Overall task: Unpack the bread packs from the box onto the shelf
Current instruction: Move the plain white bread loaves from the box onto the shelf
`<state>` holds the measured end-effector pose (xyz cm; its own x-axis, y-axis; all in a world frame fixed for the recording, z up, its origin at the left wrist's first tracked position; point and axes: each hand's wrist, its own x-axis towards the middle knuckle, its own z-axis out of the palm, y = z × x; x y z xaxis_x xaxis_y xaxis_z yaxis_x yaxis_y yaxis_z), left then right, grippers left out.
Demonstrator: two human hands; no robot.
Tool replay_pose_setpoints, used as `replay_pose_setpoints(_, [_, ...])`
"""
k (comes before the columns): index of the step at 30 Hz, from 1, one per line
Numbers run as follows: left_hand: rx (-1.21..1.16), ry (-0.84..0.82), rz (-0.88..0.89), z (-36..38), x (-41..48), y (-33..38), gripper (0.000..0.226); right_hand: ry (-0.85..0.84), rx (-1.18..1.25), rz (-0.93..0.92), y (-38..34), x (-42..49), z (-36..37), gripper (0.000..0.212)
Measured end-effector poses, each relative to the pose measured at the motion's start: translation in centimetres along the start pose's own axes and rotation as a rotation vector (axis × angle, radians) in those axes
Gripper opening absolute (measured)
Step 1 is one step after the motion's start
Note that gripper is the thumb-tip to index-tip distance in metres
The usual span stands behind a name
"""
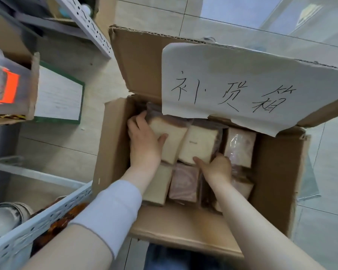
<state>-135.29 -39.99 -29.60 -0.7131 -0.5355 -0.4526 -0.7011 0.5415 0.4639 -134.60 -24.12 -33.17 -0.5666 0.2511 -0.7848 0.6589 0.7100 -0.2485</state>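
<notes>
Box (277,172): matt brown corrugated cardboard. Bread packs (240,147): glossy clear plastic film. Shelf rail (27,236): perforated painted metal. Floor (242,16): glossy tile.

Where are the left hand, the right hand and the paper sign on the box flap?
left hand (144,141), head view, back of hand.
right hand (216,166), head view, back of hand.
paper sign (242,78), head view, blank middle.

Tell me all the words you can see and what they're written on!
"补货箱": handwritten in black on the white paper taped to the cardboard box flap.
Small print on the middle bread pack: too small to read.
Lines on the green-edged board on the floor: too blurred to read.
</notes>
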Motion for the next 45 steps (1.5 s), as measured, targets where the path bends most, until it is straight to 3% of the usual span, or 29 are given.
replay_pose_setpoints(5, [-0.025, 0.082, -0.012, -0.3, -1.4, 1.1, 0.061, 0.002, 0.132, -0.008, -0.5, -1.0, -1.8, 0.056])
replay_pose_setpoints(9, [-0.258, 0.020, -0.104, -2.1, -3.9, 0.8, 0.048, 0.014, 0.325, 0.046, 1.3, -3.3, -3.1, 0.039])
replay_pose_setpoints(13, [-0.324, -0.022, -0.203, -5.6, -7.5, -0.6, 0.047, 0.000, 0.373, 0.123, 4.6, -7.1, -5.5, 0.058])
replay_pose_setpoints(15, [-0.368, -0.034, -0.215, -7.9, -10.3, -1.2, 0.041, -0.030, 0.388, 0.089, 6.1, -9.7, -6.9, 0.055])
replay_pose_setpoints(18, [-0.478, -0.007, -0.193, -12.2, -15.9, -2.1, 0.042, -0.054, 0.379, -0.055, 7.5, -14.8, -9.3, 0.033])
replay_pose_setpoints(22, [-0.654, 0.164, -0.170, -19.7, -25.1, -3.5, 0.047, -0.139, 0.387, -0.275, 8.0, -23.9, -11.9, 0.034])
replay_pose_setpoints(27, [-0.798, 0.422, -0.039, -31.1, -38.2, -5.0, 0.031, -0.306, 0.335, -0.542, 6.0, -37.5, -14.2, 0.030])
replay_pose_setpoints(30, [-0.854, 0.594, 0.035, -37.9, -46.0, -7.5, 0.010, -0.434, 0.312, -0.698, 4.5, -46.4, -14.5, 0.028])
replay_pose_setpoints(33, [-0.896, 0.788, 0.075, -43.8, -53.5, -11.5, 0.012, -0.530, 0.265, -0.853, 3.3, -54.7, -13.2, 0.028])
replay_pose_setpoints(37, [-0.887, 0.986, 0.067, -50.7, -61.6, -19.0, 0.025, -0.631, 0.180, -1.029, 1.4, -64.8, -8.3, 0.015])
replay_pose_setpoints(45, [-0.911, 1.234, -0.099, -59.8, -70.1, -39.0, 0.016, -0.797, 0.098, -1.204, -3.1, -81.6, 9.7, 0.015])
